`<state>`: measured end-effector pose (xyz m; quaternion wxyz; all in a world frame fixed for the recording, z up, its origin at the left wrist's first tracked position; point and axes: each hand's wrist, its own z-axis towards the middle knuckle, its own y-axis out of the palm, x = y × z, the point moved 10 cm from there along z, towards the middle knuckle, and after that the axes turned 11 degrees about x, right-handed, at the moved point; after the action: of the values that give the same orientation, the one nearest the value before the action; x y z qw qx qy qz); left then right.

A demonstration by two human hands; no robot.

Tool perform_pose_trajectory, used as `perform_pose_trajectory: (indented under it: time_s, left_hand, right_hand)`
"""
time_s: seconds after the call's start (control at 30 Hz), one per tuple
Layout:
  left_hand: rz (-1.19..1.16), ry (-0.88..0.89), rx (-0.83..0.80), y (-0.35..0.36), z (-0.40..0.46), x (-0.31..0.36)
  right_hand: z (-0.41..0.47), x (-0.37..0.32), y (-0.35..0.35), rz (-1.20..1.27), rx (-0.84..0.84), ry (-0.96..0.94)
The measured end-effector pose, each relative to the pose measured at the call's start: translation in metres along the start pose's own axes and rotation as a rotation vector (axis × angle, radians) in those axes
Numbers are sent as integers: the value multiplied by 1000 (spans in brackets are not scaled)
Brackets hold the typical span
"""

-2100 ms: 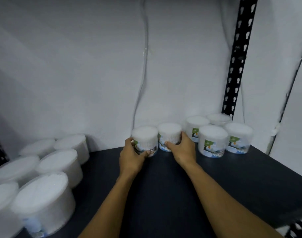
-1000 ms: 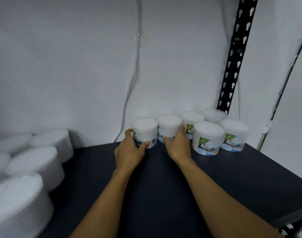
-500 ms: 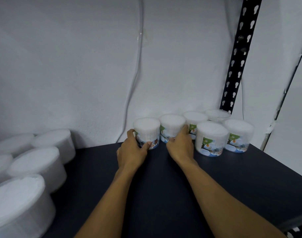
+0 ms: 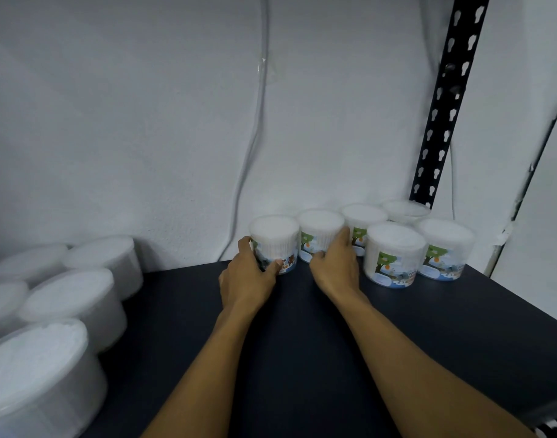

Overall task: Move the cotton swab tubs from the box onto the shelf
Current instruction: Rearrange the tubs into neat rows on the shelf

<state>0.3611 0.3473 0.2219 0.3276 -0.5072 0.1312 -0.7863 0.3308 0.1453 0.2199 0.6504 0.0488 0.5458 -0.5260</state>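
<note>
Two cotton swab tubs with tree labels stand upright at the back of the dark shelf (image 4: 302,343), against the white wall. My left hand (image 4: 247,279) grips the left tub (image 4: 274,238), thumb in front and fingers round its left side. My right hand (image 4: 334,267) wraps the neighbouring tub (image 4: 318,229), which touches the first one. To the right, several more labelled tubs (image 4: 394,251) stand packed together in two rows. The box is out of view.
Several larger white tubs (image 4: 71,298) crowd the shelf's left side, blurred and near the front. A black slotted upright (image 4: 444,99) rises at the back right corner. A white cable (image 4: 252,137) hangs down the wall behind the tubs.
Both hands have stayed on their two tubs, easing them slightly back and right toward the row. The view has shifted a little.
</note>
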Motion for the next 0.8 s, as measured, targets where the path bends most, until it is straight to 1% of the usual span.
perform_pose_trajectory:
  time_s: [0.4, 0.63, 0.8]
  left_hand:
    - [-20, -16, 2, 0, 1, -3]
    - [-34, -23, 21, -2, 0, -4]
    - [-9, -19, 32, -2, 0, -3]
  right_hand:
    - [-1, -4, 0, 43, 7, -25]
    - [1, -4, -3, -15, 17, -15]
    - [1, -3, -3, -15, 15, -16]
